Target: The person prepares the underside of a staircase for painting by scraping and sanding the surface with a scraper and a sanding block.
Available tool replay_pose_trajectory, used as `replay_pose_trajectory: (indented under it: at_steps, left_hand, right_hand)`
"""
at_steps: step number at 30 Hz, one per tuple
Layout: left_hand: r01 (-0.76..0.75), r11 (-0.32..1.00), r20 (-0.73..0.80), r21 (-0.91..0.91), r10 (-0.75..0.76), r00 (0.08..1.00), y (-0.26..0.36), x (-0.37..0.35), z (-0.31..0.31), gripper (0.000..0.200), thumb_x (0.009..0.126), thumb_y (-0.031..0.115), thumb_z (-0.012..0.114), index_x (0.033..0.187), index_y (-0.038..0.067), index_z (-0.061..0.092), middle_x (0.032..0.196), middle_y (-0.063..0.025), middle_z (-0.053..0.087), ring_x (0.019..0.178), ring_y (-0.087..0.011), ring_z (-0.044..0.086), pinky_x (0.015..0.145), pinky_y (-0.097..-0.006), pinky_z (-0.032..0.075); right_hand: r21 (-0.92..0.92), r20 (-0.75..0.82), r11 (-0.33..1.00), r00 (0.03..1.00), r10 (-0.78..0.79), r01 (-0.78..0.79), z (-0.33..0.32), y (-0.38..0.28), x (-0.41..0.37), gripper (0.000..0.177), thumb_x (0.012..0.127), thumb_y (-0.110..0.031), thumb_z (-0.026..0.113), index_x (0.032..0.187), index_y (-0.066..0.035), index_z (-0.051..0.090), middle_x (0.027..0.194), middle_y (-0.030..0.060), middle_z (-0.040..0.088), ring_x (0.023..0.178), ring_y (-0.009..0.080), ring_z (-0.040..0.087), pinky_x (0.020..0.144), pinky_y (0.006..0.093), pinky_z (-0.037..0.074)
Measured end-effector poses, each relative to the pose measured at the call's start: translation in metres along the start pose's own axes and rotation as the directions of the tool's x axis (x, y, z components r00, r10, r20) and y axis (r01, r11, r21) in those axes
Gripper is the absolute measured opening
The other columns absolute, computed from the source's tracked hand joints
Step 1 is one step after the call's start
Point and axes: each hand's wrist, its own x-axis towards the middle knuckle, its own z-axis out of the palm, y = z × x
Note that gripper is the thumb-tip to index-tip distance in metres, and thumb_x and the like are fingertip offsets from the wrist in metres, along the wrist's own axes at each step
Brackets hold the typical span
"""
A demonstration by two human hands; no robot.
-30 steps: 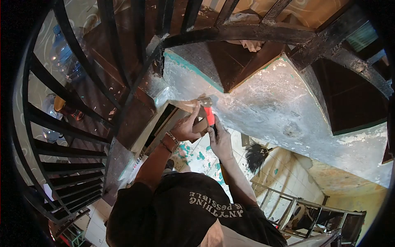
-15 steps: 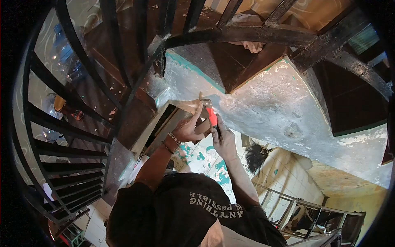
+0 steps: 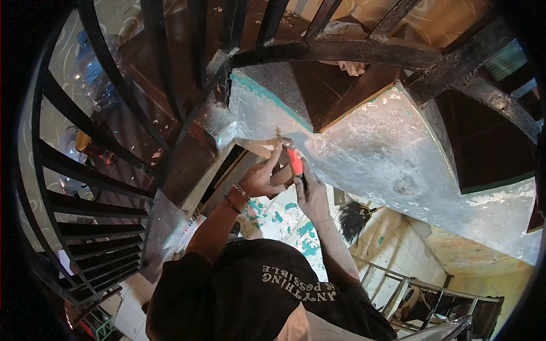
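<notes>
Under the black railing (image 3: 341,50), hands (image 3: 259,179) press scraper (image 3: 294,161) on concrete (image 3: 369,148).

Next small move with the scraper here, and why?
Probably a short push of the scraper upward along the grey stair underside. The right hand grips its red handle, the left hand bears near the blade, and the blade meets the surface just below a line of teal paint.
</notes>
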Motion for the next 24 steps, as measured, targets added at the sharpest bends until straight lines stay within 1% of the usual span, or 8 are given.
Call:
replay_pose_trajectory:
  at_steps: [4, 6, 9, 13, 15, 17, 20, 24]
  left_hand:
    - [-0.047, 0.999, -0.05, -0.012, 0.046, 0.998, 0.0, -0.004, 0.005, 0.115, 0.072, 0.043, 0.072, 0.158, 0.007, 0.005, 0.098, -0.0242, 0.067, 0.096, -0.0432, 0.064, 0.086, -0.0483, 0.05]
    - [-0.15, 0.984, -0.131, 0.101, 0.163, 0.978, -0.011, -0.002, 0.013, 0.115, 0.072, 0.043, 0.073, 0.158, 0.006, 0.005, 0.097, -0.0226, 0.067, 0.095, -0.0422, 0.064, 0.085, -0.0478, 0.05]
    - [-0.078, 0.996, -0.062, 0.05, 0.081, 0.995, -0.004, -0.004, 0.01, 0.116, 0.073, 0.043, 0.075, 0.158, 0.006, 0.006, 0.096, -0.0205, 0.067, 0.094, -0.0419, 0.065, 0.084, -0.047, 0.051]
    - [-0.156, 0.988, -0.086, 0.004, 0.156, 0.984, -0.037, -0.015, 0.033, 0.112, 0.074, 0.045, 0.075, 0.157, 0.005, 0.011, 0.095, -0.0188, 0.067, 0.091, -0.04, 0.065, 0.082, -0.0466, 0.051]
    - [-0.067, 0.993, -0.047, 0.102, 0.072, 0.996, -0.04, -0.03, 0.037, 0.108, 0.076, 0.049, 0.075, 0.157, 0.005, 0.018, 0.095, -0.0171, 0.068, 0.088, -0.0369, 0.066, 0.08, -0.0457, 0.052]
    - [-0.043, 0.999, -0.035, 0.021, 0.044, 0.998, -0.062, -0.049, 0.042, 0.107, 0.075, 0.054, 0.075, 0.156, 0.007, 0.022, 0.095, -0.0161, 0.068, 0.087, -0.0339, 0.067, 0.079, -0.0441, 0.053]
    - [0.247, 0.968, 0.011, 0.043, -0.248, 0.969, -0.086, -0.076, 0.041, 0.11, 0.074, 0.061, 0.074, 0.157, 0.013, 0.02, 0.099, -0.0179, 0.068, 0.09, -0.0339, 0.068, 0.081, -0.0431, 0.053]
    - [0.347, 0.937, -0.001, 0.047, -0.347, 0.938, -0.12, -0.123, 0.032, 0.112, 0.072, 0.058, 0.076, 0.158, 0.013, 0.019, 0.103, -0.0198, 0.068, 0.092, -0.0346, 0.068, 0.081, -0.0435, 0.053]
  right_hand:
    - [-0.03, 0.007, 0.999, 1.0, -0.012, 0.013, -0.001, 0.008, 0.002, 0.056, 0.091, -0.006, 0.061, 0.143, 0.0, 0.043, 0.101, 0.0286, 0.065, 0.091, 0.0454, 0.066, 0.082, 0.0469, 0.053]
    - [-0.035, 0.017, 0.999, 1.0, -0.019, 0.02, -0.001, 0.009, 0.002, 0.055, 0.09, -0.006, 0.061, 0.143, 0.0, 0.043, 0.101, 0.0286, 0.065, 0.091, 0.0457, 0.065, 0.083, 0.0469, 0.053]
    - [-0.103, -0.012, 0.992, 0.997, -0.079, 0.077, -0.001, 0.012, 0.002, 0.054, 0.091, -0.006, 0.06, 0.142, 0.0, 0.044, 0.105, 0.03, 0.065, 0.096, 0.0466, 0.064, 0.086, 0.0475, 0.052]
    - [-0.009, 0.063, 0.999, 0.997, 0.049, -0.048, -0.003, 0.009, -0.001, 0.053, 0.092, -0.008, 0.061, 0.143, -0.002, 0.045, 0.106, 0.0306, 0.064, 0.098, 0.0467, 0.063, 0.086, 0.0472, 0.051]
    - [0.035, 0.063, 0.996, 0.995, 0.083, -0.085, -0.004, 0.008, -0.001, 0.054, 0.092, -0.007, 0.062, 0.143, -0.003, 0.045, 0.102, 0.0295, 0.065, 0.094, 0.0461, 0.063, 0.085, 0.0459, 0.05]
    - [-0.042, 0.05, 0.999, 0.999, 0.01, -0.008, -0.003, 0.013, 0.001, 0.055, 0.092, -0.01, 0.06, 0.144, -0.004, 0.043, 0.116, 0.0332, 0.061, 0.104, 0.0475, 0.062, 0.09, 0.049, 0.051]
    - [-0.094, 0.054, 0.995, 0.998, -0.036, 0.041, -0.002, 0.018, -0.004, 0.056, 0.093, -0.011, 0.06, 0.146, -0.005, 0.042, 0.115, 0.0332, 0.062, 0.102, 0.047, 0.063, 0.088, 0.0484, 0.052]
    - [-0.078, 0.07, 0.996, 0.997, 0.04, -0.034, -0.007, 0.008, 0.003, 0.058, 0.093, -0.011, 0.06, 0.147, -0.006, 0.041, 0.115, 0.0327, 0.062, 0.1, 0.0463, 0.064, 0.086, 0.0482, 0.053]
